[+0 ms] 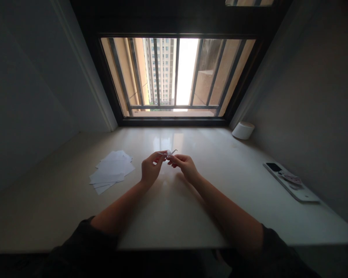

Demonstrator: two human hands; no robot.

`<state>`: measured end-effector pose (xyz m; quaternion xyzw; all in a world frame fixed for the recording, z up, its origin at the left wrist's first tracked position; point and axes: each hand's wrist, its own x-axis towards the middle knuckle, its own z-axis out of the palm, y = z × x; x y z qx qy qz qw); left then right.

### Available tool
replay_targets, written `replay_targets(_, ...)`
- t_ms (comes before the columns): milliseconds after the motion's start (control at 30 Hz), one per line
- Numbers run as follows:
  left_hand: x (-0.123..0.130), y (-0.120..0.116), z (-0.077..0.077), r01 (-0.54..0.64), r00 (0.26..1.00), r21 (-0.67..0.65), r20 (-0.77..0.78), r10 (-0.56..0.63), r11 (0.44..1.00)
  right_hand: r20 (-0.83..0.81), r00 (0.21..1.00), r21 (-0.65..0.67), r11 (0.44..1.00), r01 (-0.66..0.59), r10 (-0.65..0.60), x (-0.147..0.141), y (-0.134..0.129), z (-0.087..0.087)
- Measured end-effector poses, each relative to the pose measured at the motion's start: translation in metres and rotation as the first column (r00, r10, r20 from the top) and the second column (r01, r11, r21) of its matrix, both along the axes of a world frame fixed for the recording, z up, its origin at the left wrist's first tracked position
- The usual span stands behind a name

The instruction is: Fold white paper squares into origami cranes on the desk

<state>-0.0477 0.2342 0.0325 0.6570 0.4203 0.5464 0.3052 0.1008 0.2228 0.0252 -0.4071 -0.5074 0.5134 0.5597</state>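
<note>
A small folded white paper crane (169, 153) is held up between my two hands, over the middle of the pale countertop (174, 216). One thin point of it sticks up to the right, bent at its tip. My left hand (152, 166) pinches its left side between thumb and fingers. From the right, my right hand (184, 164) grips the lower part with thumb and forefinger. The fingers cover much of the folded body. To the left of my left hand lies a loose, fanned pile of white paper sheets (111, 170).
Toward the right wall lies a phone in a white case (290, 183), with a grip on its back. A white cylindrical object (243, 130) stands in the far right corner. Behind the counter is a dark-framed window (174, 122) with bars outside. The counter's front edge runs beneath my forearms.
</note>
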Motion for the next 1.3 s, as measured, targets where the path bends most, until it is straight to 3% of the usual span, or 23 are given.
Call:
replay_targets(133, 0.000, 0.001, -0.001, 0.010, 1.000, -0.021, -0.011, -0.010, 1.000, -0.015, 1.000, 0.038, 0.999, 0.006, -0.005, -0.001, 0.000, -0.001)
replay_targets(267, 0.002, 0.003, -0.002, 0.057, 0.996, -0.070, 0.076, -0.051, 0.996, 0.007, 1.000, 0.039, 0.999, 0.022, -0.022, -0.001, 0.001, -0.002)
replay_targets(467, 0.001, 0.008, -0.005, 0.074, 0.987, -0.085, 0.148, -0.061, 0.994, 0.082, 0.995, 0.066, 0.996, -0.056, 0.051, -0.001, -0.003, 0.003)
replay_targets(633, 0.001, 0.010, -0.007, 0.101, 0.982, -0.095, 0.172, -0.083, 0.990, 0.117, 0.992, 0.019, 0.999, -0.038, 0.036, -0.001, -0.002, 0.000)
replay_targets(933, 0.000, 0.013, -0.012, 0.152, 0.973, -0.138, 0.193, -0.124, 0.979, 0.061, 0.998, 0.060, 0.998, 0.013, -0.017, -0.003, -0.001, 0.001)
replay_targets(1133, 0.000, 0.015, -0.014, 0.166, 0.972, -0.140, 0.189, -0.138, 0.976, -0.058, 0.996, 0.058, 0.996, -0.063, 0.066, -0.005, -0.001, 0.000)
replay_targets(1300, 0.000, 0.016, -0.016, 0.168, 0.972, -0.151, 0.188, -0.139, 0.974, -0.029, 0.998, 0.070, 0.996, -0.053, 0.055, -0.003, 0.000, 0.001)
